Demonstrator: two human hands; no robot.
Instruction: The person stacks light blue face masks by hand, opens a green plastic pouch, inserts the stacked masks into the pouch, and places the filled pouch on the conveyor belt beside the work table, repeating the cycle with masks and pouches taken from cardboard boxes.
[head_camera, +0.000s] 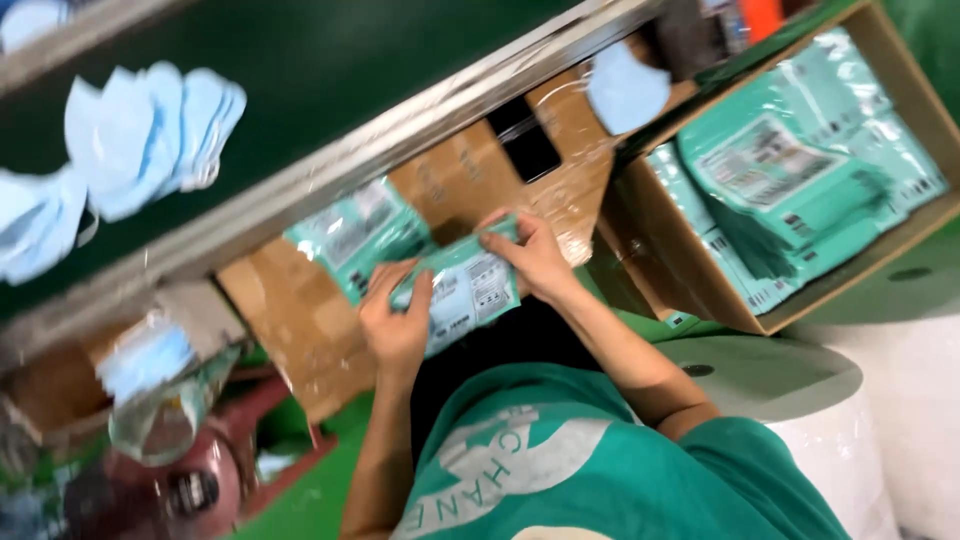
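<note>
Both hands are holding one teal pack (462, 288) over the cardboard-topped bench (300, 320), just in front of the person's chest. Left hand (396, 322) is gripping the pack's lower-left end, fingers (420, 296) wrapped over the top face, thumb side underneath, so closed on the pack. Right hand (532, 258) is pinching the upper-right end, fingers curled over the edge, also closed on it.

Key relation: the pack's long axis is running diag. from lower-left to upper-right, w/ one hand at each end, so neither hand is nearer; each has its own end. The printed label face is pointing up toward the camera.

A 2nd teal pack (352, 232) is lying flat on the bench just beyond the held one, nearer the left hand, touching or nearly touching the held pack's far edge; can't tell which.

Counts:
- Held packs: 1.
- Loose packs on bench: 1.
- Carton (905, 120) to the right: 1, open, w/ teal packs (800, 170) stacked inside; approx. 3–4 showing, exact no. can't tell.
- Blue masks (150, 130) on the green belt (330, 60) beyond the bench: a fanned bunch, approx. 5–6, blurred.
- 1 more blue mask (626, 88) lying at the bench's far edge.
- Dark phone-like slab (524, 140) on the bench: 1.
- Clear bag w/ masks (160, 385) at lower left: 1.
</note>
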